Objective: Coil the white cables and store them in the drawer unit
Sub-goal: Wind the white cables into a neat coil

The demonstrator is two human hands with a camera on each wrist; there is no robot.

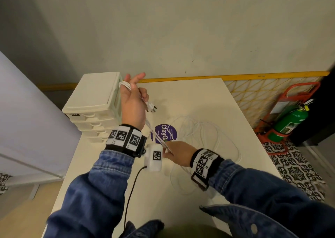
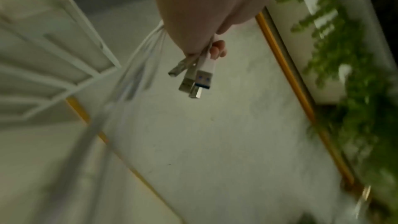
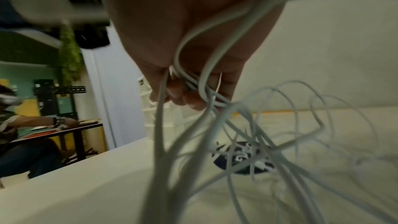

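Observation:
My left hand is raised beside the cream drawer unit and grips a bunch of white cables looped over its fingers. Their USB plugs stick out below the palm and show close up in the left wrist view as USB plugs. Taut strands run down from it to my right hand, which pinches them just above the table. In the right wrist view the fingers curl round several strands. The rest of the white cables lie in loose loops on the table.
A round purple sticker lies on the white table under the strands. All drawers of the unit look closed. A green fire extinguisher in a red stand sits on the floor to the right. Another person sits at a far table.

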